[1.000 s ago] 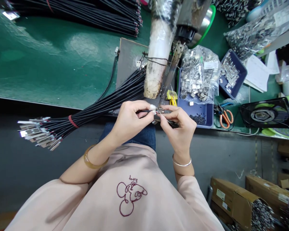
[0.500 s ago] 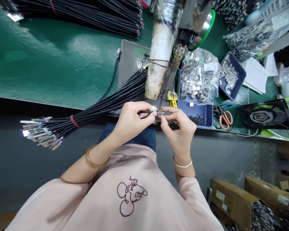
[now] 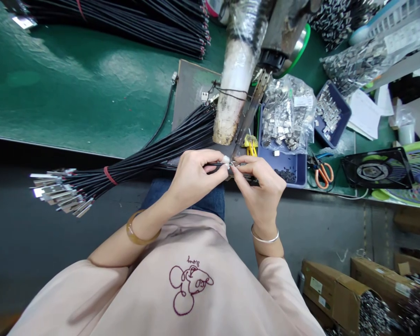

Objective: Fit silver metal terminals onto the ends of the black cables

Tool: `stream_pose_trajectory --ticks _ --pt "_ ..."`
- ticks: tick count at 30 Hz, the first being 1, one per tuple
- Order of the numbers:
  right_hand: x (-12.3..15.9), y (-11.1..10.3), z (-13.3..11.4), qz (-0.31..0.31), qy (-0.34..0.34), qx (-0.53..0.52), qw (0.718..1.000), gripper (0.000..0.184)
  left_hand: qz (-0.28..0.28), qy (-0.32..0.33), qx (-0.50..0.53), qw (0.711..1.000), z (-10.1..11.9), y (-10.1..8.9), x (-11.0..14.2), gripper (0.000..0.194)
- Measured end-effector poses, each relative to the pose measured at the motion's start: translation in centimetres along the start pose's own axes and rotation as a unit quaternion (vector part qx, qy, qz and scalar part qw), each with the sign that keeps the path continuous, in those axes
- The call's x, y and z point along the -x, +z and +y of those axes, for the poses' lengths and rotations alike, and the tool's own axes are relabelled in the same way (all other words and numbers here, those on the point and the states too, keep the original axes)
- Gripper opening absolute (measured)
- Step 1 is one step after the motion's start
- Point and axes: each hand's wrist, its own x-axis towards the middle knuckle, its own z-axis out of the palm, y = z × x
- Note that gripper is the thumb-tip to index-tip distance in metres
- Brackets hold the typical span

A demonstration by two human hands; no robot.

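Observation:
My left hand (image 3: 192, 177) pinches the end of a thin black cable (image 3: 214, 164) at the table's near edge. My right hand (image 3: 261, 186) meets it fingertip to fingertip and grips a small metal shell (image 3: 233, 164) at the cable's tip. Both hands sit just below a wrapped white machine column (image 3: 236, 74). A bundle of black cables (image 3: 143, 156) with a red band runs left from my hands, its metal-capped ends hanging over the edge.
Blue trays (image 3: 283, 163) and clear bags of metal shells (image 3: 289, 112) lie right of my hands. Orange-handled scissors (image 3: 322, 172) and a black fan (image 3: 374, 170) are farther right. More black cables (image 3: 126, 23) lie at the back of the green mat. Cardboard boxes (image 3: 339, 289) stand on the floor.
My hands stay joined at the cable tip and have shifted slightly up. The view has drifted a little.

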Motion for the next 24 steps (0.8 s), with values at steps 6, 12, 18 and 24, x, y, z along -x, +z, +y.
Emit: stream_pose_trajectory --ticks 6,12,18,24 --pt "-0.4 0.1 0.0 0.013 -0.017 0.012 1.000 0.014 0.032 0.006 0.006 0.999 0.4 0.1 -0.2 0.015" --pt "0.2 -0.1 0.1 -0.010 -0.044 0.040 0.998 0.013 -0.003 -0.031 0.018 0.999 0.1 0.1 -0.2 0.013" --pt "0.7 -0.1 0.1 -0.009 -0.046 0.040 0.998 0.012 -0.024 -0.049 0.033 0.998 -0.1 0.1 0.1 0.013" --pt "1.1 -0.1 0.4 0.014 -0.051 0.022 0.998 0.012 -0.045 -0.024 0.014 0.999 -0.4 -0.2 0.3 0.012"
